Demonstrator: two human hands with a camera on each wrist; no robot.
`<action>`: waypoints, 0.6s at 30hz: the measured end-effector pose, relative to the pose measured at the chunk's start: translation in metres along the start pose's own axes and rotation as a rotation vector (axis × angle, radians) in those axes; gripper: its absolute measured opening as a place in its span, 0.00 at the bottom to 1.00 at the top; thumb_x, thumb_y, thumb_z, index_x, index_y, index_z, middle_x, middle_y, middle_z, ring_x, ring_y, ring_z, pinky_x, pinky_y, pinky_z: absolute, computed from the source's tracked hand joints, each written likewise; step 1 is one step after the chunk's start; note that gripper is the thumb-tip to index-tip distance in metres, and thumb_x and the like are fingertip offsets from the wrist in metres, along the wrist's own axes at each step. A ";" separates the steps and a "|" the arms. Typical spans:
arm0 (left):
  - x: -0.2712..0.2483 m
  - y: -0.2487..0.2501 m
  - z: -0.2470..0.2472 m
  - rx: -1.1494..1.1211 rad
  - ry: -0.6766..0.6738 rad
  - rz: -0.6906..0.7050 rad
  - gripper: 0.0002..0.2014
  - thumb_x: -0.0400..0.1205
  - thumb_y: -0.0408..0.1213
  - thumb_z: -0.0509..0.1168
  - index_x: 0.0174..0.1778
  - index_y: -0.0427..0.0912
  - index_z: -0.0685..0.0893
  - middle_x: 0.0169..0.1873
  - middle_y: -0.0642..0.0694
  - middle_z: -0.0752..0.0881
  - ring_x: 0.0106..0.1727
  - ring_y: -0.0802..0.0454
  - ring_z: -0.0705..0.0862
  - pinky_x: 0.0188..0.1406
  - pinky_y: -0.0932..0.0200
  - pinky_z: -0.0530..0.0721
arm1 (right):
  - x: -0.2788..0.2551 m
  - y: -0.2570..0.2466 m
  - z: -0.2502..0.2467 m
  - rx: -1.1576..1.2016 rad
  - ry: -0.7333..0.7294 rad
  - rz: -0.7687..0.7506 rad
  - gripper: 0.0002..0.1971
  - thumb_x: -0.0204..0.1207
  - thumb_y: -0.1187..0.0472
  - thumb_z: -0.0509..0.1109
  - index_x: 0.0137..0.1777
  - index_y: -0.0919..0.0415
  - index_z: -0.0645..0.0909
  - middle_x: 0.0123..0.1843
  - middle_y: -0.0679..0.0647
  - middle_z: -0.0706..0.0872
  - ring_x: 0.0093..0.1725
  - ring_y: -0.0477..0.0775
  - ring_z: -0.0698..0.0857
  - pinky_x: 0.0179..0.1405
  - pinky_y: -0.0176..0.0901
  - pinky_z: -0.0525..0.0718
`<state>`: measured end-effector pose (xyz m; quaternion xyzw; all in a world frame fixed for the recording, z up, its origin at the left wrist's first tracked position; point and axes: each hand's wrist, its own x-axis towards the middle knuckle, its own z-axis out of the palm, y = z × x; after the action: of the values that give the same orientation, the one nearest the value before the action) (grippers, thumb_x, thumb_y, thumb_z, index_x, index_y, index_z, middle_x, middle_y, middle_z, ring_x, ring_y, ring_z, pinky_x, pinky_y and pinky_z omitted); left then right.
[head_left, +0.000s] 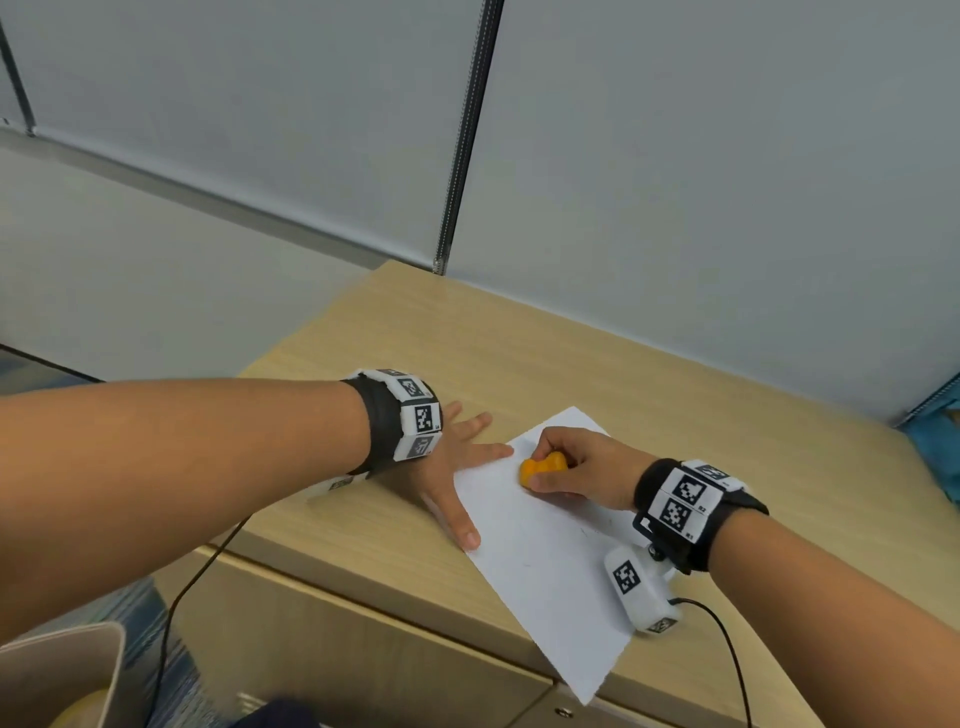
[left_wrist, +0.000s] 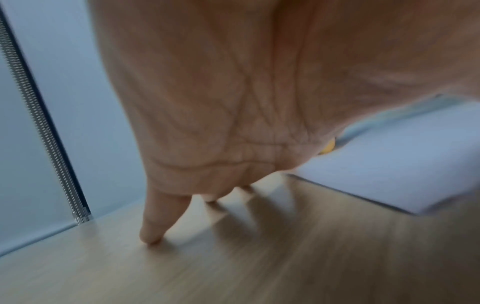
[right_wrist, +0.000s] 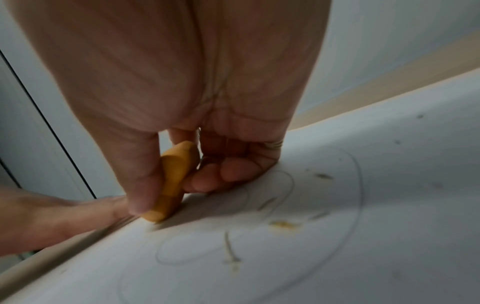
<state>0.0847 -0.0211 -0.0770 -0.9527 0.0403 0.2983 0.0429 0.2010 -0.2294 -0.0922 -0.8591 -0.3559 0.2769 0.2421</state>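
Orange eraser (head_left: 543, 469): stands on edge, its lower end pressed to the white paper (head_left: 545, 571), close to the sheet's left edge and towards its far corner; the right grip (head_left: 582, 467) has hold of it.
Right grip, state: closed tight on the eraser, with the thumb on the near flat side and the curled fingers on the far one. The little-finger side of the hand rests on the sheet.
Left grip (head_left: 452, 467): spread flat with the fingers straight, holding nothing. The forefinger tip and the thumb tip lie on the paper's left edge, and the other fingers lie on bare wood. Seen from the right wrist, one finger lies just beside the eraser.
White paper, place: lies askew on the near right part of the surface (head_left: 519, 353), with its near corner reaching past the near edge.
Pencil lines (right_wrist: 359, 185): faint curved strokes, a loop and a wide arc, beside the eraser.
Crumbs (right_wrist: 284, 224): yellowish rubbings scattered over the sheet.
Surface: pale wood grain, its far edge against grey wall panels (head_left: 675, 182).
Wrist bands (head_left: 685, 499): black, with black-and-white marker squares, one on each wrist. A white marked block (head_left: 639, 587) sits on the paper under the right wrist, with a black cable (head_left: 727, 654) running from it.
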 end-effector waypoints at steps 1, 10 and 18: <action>-0.005 0.000 0.001 -0.010 -0.009 0.013 0.60 0.64 0.82 0.64 0.82 0.72 0.30 0.84 0.52 0.25 0.85 0.35 0.29 0.78 0.25 0.38 | -0.002 0.000 0.000 0.012 -0.026 -0.029 0.13 0.70 0.47 0.83 0.49 0.46 0.84 0.47 0.51 0.87 0.45 0.50 0.84 0.55 0.51 0.86; -0.012 -0.021 0.005 -0.069 0.069 0.060 0.60 0.63 0.80 0.68 0.81 0.75 0.31 0.83 0.57 0.25 0.86 0.44 0.31 0.78 0.26 0.42 | -0.005 -0.014 -0.002 -0.015 -0.121 -0.148 0.13 0.66 0.59 0.87 0.47 0.48 0.89 0.48 0.50 0.92 0.50 0.55 0.89 0.64 0.60 0.87; 0.017 -0.009 0.001 -0.015 0.058 0.049 0.71 0.53 0.83 0.69 0.80 0.71 0.25 0.81 0.56 0.20 0.82 0.34 0.24 0.79 0.23 0.38 | -0.012 -0.031 0.018 0.107 -0.093 -0.188 0.13 0.70 0.54 0.86 0.50 0.58 0.89 0.41 0.48 0.88 0.41 0.46 0.84 0.49 0.47 0.84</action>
<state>0.0992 -0.0133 -0.0873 -0.9600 0.0625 0.2716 0.0272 0.1671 -0.2147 -0.0824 -0.7938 -0.4306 0.3113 0.2959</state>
